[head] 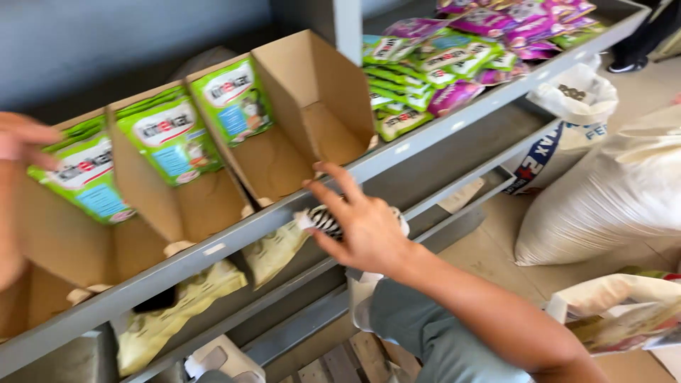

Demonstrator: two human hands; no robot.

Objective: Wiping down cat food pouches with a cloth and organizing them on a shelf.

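Note:
My right hand (355, 220) reaches in under the grey metal shelf (397, 152) and grips a pale pouch with a black-and-white striped print (320, 218) on the lower level. My left hand (20, 145) is blurred at the far left edge, next to a green-and-white pouch (85, 177) standing in an open cardboard box (78, 248); whether it holds anything is unclear. More green pouches (170, 138) (233, 99) stand in the neighbouring boxes. The rightmost box (319, 106) holds none that I can see.
Green and purple snack packets (454, 57) are piled on the shelf to the right. Pale pouches (184, 298) lie on the lower shelf. Large white sacks (617, 191) (567, 135) stand on the floor at the right, and a printed bag (624, 319) sits by my knee.

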